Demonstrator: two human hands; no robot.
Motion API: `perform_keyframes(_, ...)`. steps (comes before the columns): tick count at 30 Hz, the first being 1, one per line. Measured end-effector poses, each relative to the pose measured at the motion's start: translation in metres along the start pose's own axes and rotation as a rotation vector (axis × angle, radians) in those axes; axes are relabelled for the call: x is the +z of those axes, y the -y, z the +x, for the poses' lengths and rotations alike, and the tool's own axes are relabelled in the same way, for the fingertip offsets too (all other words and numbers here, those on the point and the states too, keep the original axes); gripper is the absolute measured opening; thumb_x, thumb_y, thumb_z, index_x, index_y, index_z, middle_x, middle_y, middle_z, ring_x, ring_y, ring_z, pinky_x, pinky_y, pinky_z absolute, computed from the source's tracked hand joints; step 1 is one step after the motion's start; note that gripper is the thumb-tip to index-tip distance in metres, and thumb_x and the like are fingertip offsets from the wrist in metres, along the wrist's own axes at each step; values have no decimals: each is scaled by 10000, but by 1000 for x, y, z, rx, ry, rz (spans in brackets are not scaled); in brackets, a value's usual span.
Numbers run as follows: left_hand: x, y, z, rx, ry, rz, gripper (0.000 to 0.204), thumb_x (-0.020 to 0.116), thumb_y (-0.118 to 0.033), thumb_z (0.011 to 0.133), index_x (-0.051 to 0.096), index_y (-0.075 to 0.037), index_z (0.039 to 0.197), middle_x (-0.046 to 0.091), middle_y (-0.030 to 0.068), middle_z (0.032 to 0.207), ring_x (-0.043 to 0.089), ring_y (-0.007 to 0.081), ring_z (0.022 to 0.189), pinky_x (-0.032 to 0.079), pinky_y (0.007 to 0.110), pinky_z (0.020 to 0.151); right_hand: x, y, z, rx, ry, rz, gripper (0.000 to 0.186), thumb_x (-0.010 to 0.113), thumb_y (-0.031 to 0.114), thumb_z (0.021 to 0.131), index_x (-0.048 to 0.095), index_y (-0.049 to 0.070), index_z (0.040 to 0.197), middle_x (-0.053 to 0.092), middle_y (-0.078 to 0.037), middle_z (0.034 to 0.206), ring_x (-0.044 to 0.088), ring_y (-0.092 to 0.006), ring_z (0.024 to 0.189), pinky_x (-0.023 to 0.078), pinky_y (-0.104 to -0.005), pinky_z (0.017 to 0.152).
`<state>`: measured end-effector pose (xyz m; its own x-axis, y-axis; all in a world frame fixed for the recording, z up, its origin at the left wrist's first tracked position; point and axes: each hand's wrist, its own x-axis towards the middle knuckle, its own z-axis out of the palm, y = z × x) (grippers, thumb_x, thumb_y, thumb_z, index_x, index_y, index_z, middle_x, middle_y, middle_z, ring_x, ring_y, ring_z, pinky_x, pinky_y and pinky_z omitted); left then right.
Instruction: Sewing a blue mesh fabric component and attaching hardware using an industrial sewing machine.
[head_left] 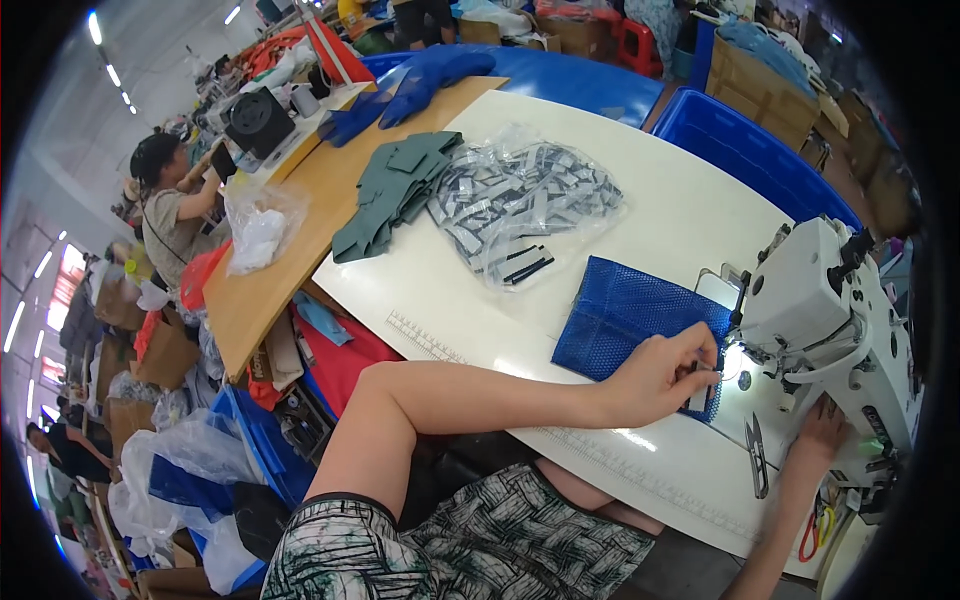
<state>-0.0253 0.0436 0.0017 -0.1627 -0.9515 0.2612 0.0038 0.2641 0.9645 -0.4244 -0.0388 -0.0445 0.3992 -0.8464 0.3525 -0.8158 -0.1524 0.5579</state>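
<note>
My left hand [655, 378] is closed in a pinch, thumb and index finger on a small white-and-dark label [698, 399] at the near right corner of a blue mesh fabric piece [625, 315]. That corner lies beside the lit needle area of a white sewing machine [800, 285]. My right hand [824, 425] rests low under the machine's arm, its fingers largely hidden by the machine. Thread snips [756, 457] lie on the white tabletop [480, 345] between my hands, touched by neither.
A clear bag of striped labels [530, 195] and green fabric pieces [400, 190] lie farther back. Scissors with red and yellow handles [818, 530] lie near right. A blue bin [750, 150] stands beyond the table. A co-worker [180, 205] sits at another machine, far left.
</note>
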Motion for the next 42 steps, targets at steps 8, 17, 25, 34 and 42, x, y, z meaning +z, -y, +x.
perform_keyframes(8, 0, 17, -2, -57, 44, 69, 192, 698, -51, 1035, 522, -25, 1106, 667, 29, 757, 519, 33, 612, 378, 232, 539, -79, -17, -1, -121, 165, 101, 495, 491, 21, 994, 553, 2, 1484, 587, -241, 1409, 537, -424, 1347, 443, -478, 1166)
perform_keyframes(17, -2, 6, 0, -172, -15, 7, 148, 680, -32, 1046, 544, -46, 1103, 796, 80, 889, 564, -6, 681, 385, 196, 540, -68, -6, 19, -33, 46, 203, 320, 662, 12, 819, 721, -19, 1132, 689, -181, 1212, 647, -398, 1176, 540, -483, 1004)
perform_keyframes(25, 1, 4, 0, -210, 28, -41, 147, 680, -102, 1070, 579, -17, 1135, 803, 100, 953, 700, 56, 852, 539, 203, 712, -105, 3, -12, 343, -194, 682, 195, 691, 79, 944, 746, 32, 1125, 716, -105, 1281, 672, -337, 1146, 575, -412, 914)
perform_keyframes(34, -4, 3, 4, -208, 17, -68, 93, 655, -72, 1074, 591, -28, 1126, 793, 126, 949, 686, 80, 783, 483, 192, 626, -131, 21, -9, 718, -157, 1730, 124, 640, 154, 1074, 683, 38, 1078, 715, -19, 970, 656, -79, 867, 495, -244, 676)
perform_keyframes(42, -12, -6, 12, -345, 32, -375, 190, 694, 5, 1024, 555, -23, 1151, 753, 194, 1121, 792, 265, 1023, 674, 285, 771, -178, 111, 16, 594, 82, 2046, 130, 645, 110, 1073, 651, -17, 1101, 740, -61, 978, 733, -102, 930, 578, -226, 702)
